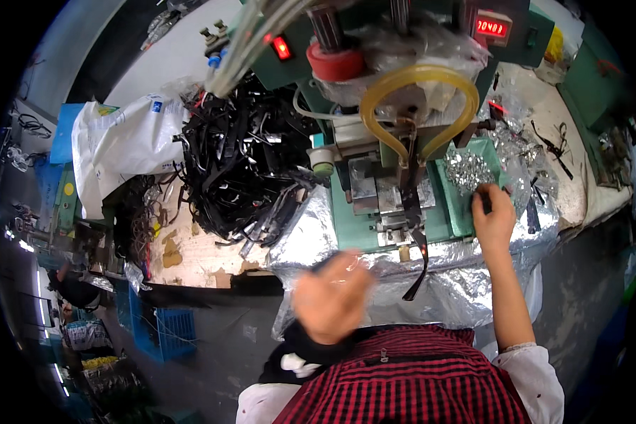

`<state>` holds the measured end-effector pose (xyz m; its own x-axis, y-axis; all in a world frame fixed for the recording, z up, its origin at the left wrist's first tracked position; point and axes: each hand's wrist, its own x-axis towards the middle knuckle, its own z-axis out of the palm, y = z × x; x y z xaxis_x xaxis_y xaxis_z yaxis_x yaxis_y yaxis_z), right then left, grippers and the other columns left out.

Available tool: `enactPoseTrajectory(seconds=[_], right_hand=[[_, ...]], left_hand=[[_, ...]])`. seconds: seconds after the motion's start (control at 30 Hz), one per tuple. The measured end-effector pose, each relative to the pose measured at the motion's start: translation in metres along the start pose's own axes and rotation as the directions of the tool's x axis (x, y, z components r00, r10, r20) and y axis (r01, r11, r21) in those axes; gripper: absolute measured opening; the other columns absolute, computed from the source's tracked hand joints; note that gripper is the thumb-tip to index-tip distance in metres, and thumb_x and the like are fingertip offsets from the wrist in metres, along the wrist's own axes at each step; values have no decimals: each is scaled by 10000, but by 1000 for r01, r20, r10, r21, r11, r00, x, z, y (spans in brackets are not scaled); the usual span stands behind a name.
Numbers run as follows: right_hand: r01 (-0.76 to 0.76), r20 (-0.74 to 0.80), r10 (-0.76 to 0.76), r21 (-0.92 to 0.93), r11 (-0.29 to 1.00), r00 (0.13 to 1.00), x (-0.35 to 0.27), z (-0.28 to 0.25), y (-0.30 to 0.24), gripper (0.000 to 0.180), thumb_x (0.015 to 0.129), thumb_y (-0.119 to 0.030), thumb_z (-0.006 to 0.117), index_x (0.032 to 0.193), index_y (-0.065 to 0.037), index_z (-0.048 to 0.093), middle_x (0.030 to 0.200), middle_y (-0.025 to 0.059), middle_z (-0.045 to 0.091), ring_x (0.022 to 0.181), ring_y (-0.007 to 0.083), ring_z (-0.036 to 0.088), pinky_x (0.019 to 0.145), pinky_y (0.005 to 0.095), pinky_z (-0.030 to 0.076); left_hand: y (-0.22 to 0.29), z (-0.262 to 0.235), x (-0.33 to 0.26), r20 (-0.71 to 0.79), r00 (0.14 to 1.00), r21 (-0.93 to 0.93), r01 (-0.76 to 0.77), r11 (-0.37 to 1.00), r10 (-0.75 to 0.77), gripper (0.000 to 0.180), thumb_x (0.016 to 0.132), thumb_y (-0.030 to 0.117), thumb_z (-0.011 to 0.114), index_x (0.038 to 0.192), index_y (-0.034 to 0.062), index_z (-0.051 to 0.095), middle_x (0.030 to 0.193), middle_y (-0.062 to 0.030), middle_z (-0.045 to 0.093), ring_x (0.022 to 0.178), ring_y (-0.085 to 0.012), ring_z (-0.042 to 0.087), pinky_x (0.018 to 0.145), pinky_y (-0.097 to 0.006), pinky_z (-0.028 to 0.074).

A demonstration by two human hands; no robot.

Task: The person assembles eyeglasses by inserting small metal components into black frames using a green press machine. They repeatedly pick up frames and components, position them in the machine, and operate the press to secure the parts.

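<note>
My left hand (332,297) is smeared by motion in front of the bench edge; a dark patch shows at its fingertips, and I cannot tell what it is. My right hand (496,218) has its fingers bent together at the right side of a green tray (462,225). Something dark shows at those fingers, too small to name. Small shiny metal pieces (468,172) lie heaped in the tray. Left of it, a slim dark piece shaped like a spectacle arm (420,265) hangs down from the green bench machine (392,189), its wide end lowest and apart from both hands.
A large heap of black strip-like pieces (237,162) covers the bench on the left, beside a white plastic bag (131,141). Silver foil (304,237) wraps the bench front. A yellow tube (420,73) loops above the machine. A blue crate (173,332) stands on the floor.
</note>
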<state>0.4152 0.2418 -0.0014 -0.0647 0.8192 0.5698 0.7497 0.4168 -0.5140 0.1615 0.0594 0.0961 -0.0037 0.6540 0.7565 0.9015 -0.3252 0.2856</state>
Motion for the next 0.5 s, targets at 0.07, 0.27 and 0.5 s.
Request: enactPoseTrajectory(seconds=[0.07, 0.27, 0.5], right_hand=[[-91, 32, 88, 102, 991, 996, 0, -3, 1, 107, 857, -60, 697, 958, -31, 714, 888, 122, 698, 786, 296, 660, 731, 377, 522], [-119, 106, 92, 289, 950, 990, 10, 6, -11, 144, 880, -66, 689, 1008, -14, 728, 947, 143, 715, 835, 290, 683, 751, 360, 534], [-25, -35, 30, 132, 991, 999, -11, -22, -10, 99, 847, -26, 697, 941, -31, 728, 913, 122, 698, 857, 315, 656, 776, 400, 510]], left_hand=[[-30, -16, 1, -203, 952, -11, 232, 973, -230, 206, 770, -113, 687, 951, -15, 702, 1001, -142, 730, 905, -282, 677, 835, -366, 519], [-144, 14, 18, 44, 955, 326, 263, 908, -292, 96, 806, 45, 708, 900, 60, 721, 927, -93, 655, 870, -323, 631, 751, -396, 492], [-220, 114, 6, 223, 829, 537, 335, 774, -513, 330, 714, 3, 678, 1041, -9, 637, 980, -171, 602, 944, -383, 614, 771, -478, 510]])
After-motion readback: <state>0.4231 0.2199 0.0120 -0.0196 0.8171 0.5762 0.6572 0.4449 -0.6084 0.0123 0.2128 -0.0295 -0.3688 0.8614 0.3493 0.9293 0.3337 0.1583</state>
